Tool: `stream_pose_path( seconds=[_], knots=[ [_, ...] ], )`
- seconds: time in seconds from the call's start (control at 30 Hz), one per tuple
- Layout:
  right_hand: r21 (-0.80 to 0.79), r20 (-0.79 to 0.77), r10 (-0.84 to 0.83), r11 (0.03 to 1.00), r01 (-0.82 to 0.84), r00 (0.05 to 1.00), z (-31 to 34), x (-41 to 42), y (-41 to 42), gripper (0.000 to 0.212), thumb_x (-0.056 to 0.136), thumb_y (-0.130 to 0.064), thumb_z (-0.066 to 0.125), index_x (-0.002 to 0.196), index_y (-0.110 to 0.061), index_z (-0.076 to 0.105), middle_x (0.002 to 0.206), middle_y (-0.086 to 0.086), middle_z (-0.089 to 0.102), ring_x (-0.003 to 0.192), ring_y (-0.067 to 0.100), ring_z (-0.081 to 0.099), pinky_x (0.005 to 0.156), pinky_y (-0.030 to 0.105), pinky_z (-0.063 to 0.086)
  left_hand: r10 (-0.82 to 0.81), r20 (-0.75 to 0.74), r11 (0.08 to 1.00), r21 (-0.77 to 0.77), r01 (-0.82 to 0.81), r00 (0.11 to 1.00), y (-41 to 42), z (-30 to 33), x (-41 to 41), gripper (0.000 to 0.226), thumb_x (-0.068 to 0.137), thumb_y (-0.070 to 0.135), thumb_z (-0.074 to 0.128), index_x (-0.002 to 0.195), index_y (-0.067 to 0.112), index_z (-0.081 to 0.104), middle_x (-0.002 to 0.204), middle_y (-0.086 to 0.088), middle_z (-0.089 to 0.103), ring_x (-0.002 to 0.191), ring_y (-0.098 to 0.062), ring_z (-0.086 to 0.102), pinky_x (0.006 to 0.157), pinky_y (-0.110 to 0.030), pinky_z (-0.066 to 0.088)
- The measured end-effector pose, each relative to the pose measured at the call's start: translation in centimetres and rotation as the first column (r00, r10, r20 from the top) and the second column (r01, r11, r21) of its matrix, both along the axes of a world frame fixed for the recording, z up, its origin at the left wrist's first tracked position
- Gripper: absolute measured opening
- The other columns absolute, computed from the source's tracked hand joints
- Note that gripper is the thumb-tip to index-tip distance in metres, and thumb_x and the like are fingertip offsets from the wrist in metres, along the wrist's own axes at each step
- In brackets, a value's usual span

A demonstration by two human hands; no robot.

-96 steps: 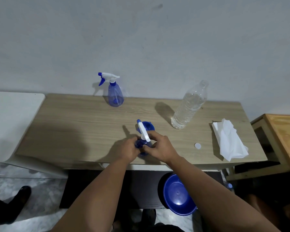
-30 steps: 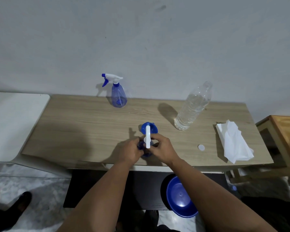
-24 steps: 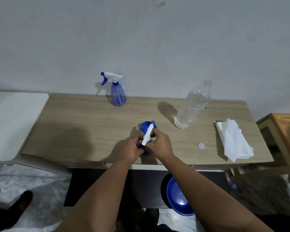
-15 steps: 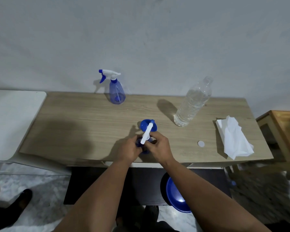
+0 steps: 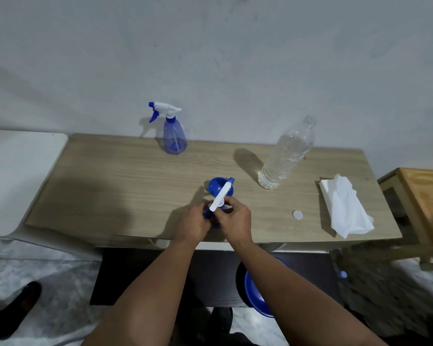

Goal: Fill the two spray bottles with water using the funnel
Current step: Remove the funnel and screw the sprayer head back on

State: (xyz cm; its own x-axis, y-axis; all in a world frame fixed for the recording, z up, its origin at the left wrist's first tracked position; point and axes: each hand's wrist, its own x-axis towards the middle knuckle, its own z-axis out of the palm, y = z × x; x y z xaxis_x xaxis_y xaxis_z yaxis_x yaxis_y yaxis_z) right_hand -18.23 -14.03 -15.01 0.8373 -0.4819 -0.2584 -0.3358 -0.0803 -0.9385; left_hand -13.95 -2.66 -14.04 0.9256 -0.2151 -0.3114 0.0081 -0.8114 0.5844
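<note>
Near the front edge of the wooden table (image 5: 115, 186) my left hand (image 5: 191, 224) grips the body of a blue spray bottle (image 5: 206, 214), mostly hidden by my fingers. My right hand (image 5: 235, 221) pinches its white trigger head (image 5: 221, 196) at the collar; the head points away and to the right. Just behind it a blue funnel (image 5: 215, 186) sits on the table. A second blue spray bottle (image 5: 174, 136) with its head on stands at the back by the wall. A clear water bottle (image 5: 285, 156) stands uncapped at the right.
A small white cap (image 5: 297, 214) lies right of my hands. A crumpled white tissue (image 5: 343, 206) lies at the table's right end. A blue basin (image 5: 256, 290) sits on the floor under the table. A wooden stool (image 5: 425, 196) stands to the right, a white surface (image 5: 18, 176) to the left.
The white trigger head has turned in my right hand, from pointing left-back, through straight back, to pointing back-right. Both hands stay on the near bottle.
</note>
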Motion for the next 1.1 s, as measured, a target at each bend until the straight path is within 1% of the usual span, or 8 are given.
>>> stream_pose_path(
  seconds=[0.13,0.2,0.3,0.4,0.53,0.67,0.83,1.1],
  knots=[
    [-0.091,-0.028,-0.061,0.994,0.058,0.998,0.6,-0.3,-0.1,0.052,0.084,-0.026,0.085,0.127,-0.035,0.056,0.090,-0.010,0.074,0.079,0.006,0.072,0.075,0.030,0.060,-0.022,-0.011,0.999,-0.037,0.021,1.000,-0.3,0.0,-1.6,0.019,0.086,0.014,0.061,0.104,0.018,0.065,0.100,-0.003,0.071,0.080,-0.021,0.061,0.067,-0.029,0.042],
    [-0.126,-0.034,-0.056,0.991,0.051,0.998,1.2,-0.6,0.1,0.049,0.089,-0.017,0.073,0.132,-0.032,0.055,0.088,-0.007,0.071,0.081,0.014,0.070,0.076,0.033,0.056,-0.054,-0.037,0.995,-0.086,0.051,0.998,0.5,-0.1,-2.8,0.024,0.079,0.016,0.064,0.102,0.023,0.064,0.098,0.001,0.069,0.086,-0.022,0.064,0.070,-0.032,0.048],
    [-0.085,-0.011,-0.036,0.996,0.035,0.999,3.0,-0.6,0.4,0.016,0.094,-0.009,0.057,0.104,-0.019,0.064,0.076,-0.007,0.062,0.068,0.020,0.058,0.060,0.024,0.048,-0.139,-0.059,0.976,-0.176,0.126,0.989,2.6,-0.2,-4.1,0.039,0.070,0.042,0.066,0.108,0.036,0.063,0.097,0.015,0.069,0.087,-0.009,0.066,0.079,-0.036,0.055],
    [-0.099,0.045,0.037,0.995,-0.033,0.998,4.6,0.2,1.0,0.021,0.094,-0.003,0.054,0.086,-0.019,0.064,0.078,-0.011,0.057,0.064,0.012,0.051,0.058,0.024,0.043,-0.124,-0.005,0.980,-0.157,0.121,0.992,5.9,0.2,-4.3,0.055,0.078,0.064,0.059,0.124,0.034,0.063,0.112,0.018,0.070,0.100,-0.004,0.067,0.088,-0.027,0.053],
    [-0.094,-0.074,0.289,0.951,-0.295,0.955,5.4,1.1,2.9,0.022,0.098,-0.016,0.057,0.089,-0.029,0.073,0.082,-0.007,0.072,0.068,0.011,0.062,0.069,0.030,0.050,0.022,0.288,1.000,0.011,-0.027,0.957,12.2,0.5,-3.0,0.045,0.085,0.053,0.065,0.123,0.028,0.067,0.117,0.012,0.067,0.105,-0.013,0.064,0.087,-0.022,0.043],
    [-0.132,-0.131,0.416,0.892,-0.432,0.900,4.8,1.1,6.6,0.014,0.084,-0.018,0.056,0.074,-0.011,0.063,0.063,-0.006,0.058,0.060,0.015,0.051,0.061,0.031,0.042,0.170,0.460,0.979,0.026,-0.204,0.871,17.5,0.7,-1.6,0.059,0.074,0.059,0.065,0.123,0.026,0.067,0.121,0.007,0.064,0.112,-0.017,0.059,0.094,-0.026,0.043],
    [-0.117,-0.185,0.473,0.859,-0.497,0.861,4.5,0.5,10.9,0.037,0.086,-0.026,0.060,0.058,-0.021,0.037,0.052,-0.007,0.038,0.053,0.014,0.033,0.054,0.030,0.029,0.288,0.465,0.957,-0.121,-0.263,0.837,20.6,0.7,-1.6,0.061,0.070,0.050,0.078,0.124,0.024,0.066,0.121,0.005,0.064,0.113,-0.016,0.061,0.096,-0.031,0.050],
    [-0.157,-0.278,0.459,0.845,-0.511,0.844,3.5,0.8,12.6,0.031,0.079,-0.040,0.060,0.067,-0.012,0.054,0.056,-0.002,0.054,0.051,0.018,0.049,0.054,0.040,0.050,0.463,0.378,0.883,-0.278,-0.379,0.802,21.7,0.7,-1.9,0.058,0.072,0.038,0.084,0.125,0.024,0.066,0.121,0.005,0.062,0.111,-0.012,0.060,0.095,-0.032,0.052]
  ],
)
